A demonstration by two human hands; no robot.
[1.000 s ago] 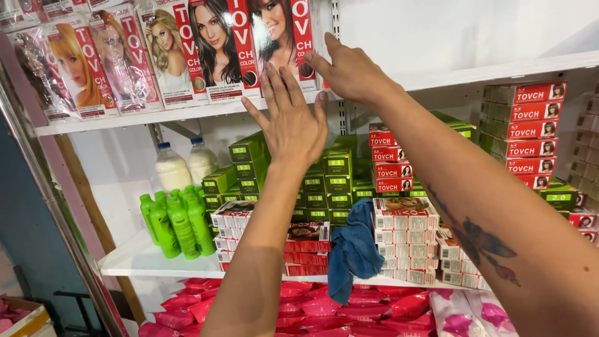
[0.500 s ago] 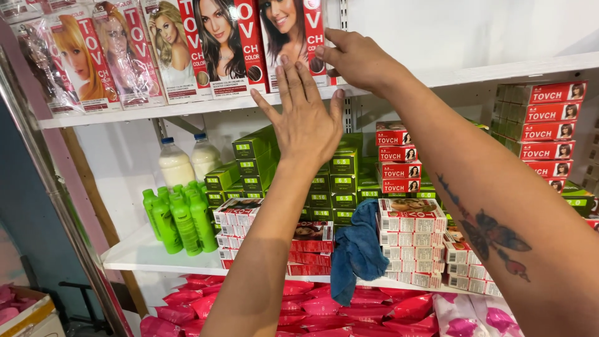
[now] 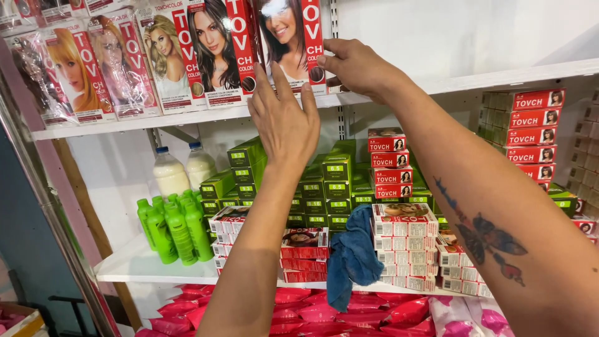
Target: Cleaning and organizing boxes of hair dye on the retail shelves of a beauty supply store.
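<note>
My right hand reaches up to the top white shelf and grips the right edge of a tall red hair-dye box with a dark-haired portrait, thumb on its front. My left hand is raised just below it, fingers spread, palm flat toward the shelf edge and the box bottoms, holding nothing. More portrait boxes stand in a row to the left on the same shelf; the leftmost ones are wrapped in plastic.
The lower shelf holds stacked green boxes, small red boxes, red-and-white boxes, green bottles, two white bottles and a blue cloth. Red boxes stack at right. Pink packets lie below.
My left hand has risen from in front of the green boxes to the top shelf's edge. My right hand stays on the rightmost portrait box.
</note>
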